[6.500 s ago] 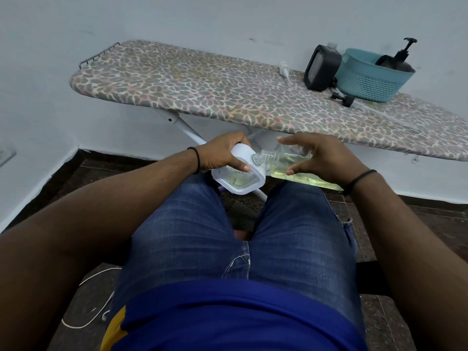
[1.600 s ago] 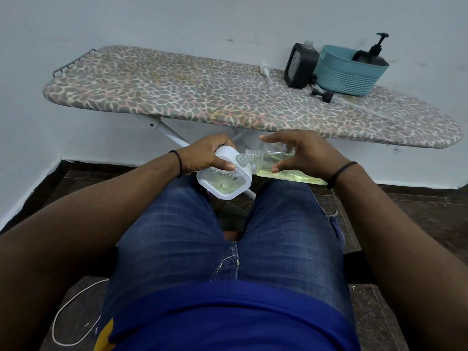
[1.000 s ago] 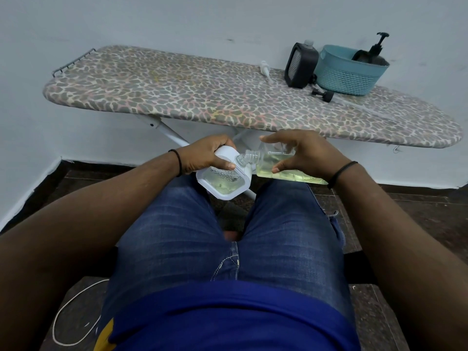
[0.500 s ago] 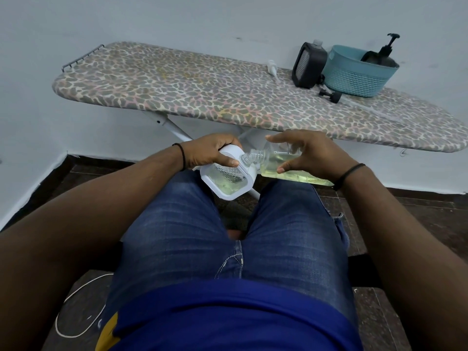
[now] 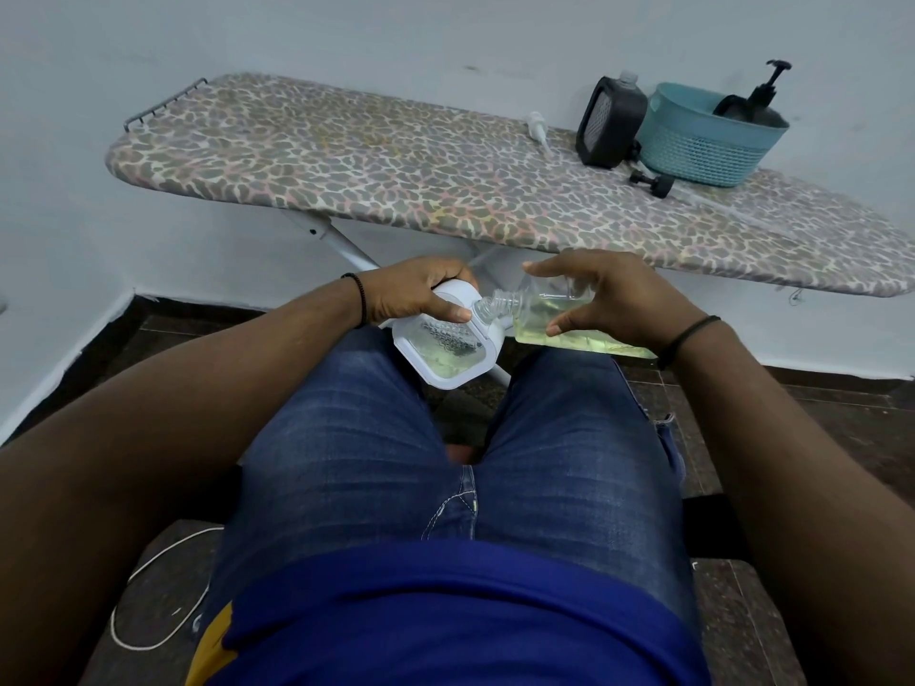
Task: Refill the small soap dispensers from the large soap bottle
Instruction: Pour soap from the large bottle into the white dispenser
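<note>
Two hands work over the knees: the right hand (image 5: 624, 299) grips the large soap bottle (image 5: 554, 319), tilted with its neck at the small white dispenser (image 5: 443, 346) clasped just left by the left hand (image 5: 413, 292), so pouring well likely needs a steady tilt and aligned mouths.

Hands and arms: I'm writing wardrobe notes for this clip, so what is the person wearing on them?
Both forearms are bare, with no sleeves in sight. The left hand has a thin dark beaded band at its wrist. The right hand has a thin dark cord band at its wrist. No gloves, rings or watch show.
</note>
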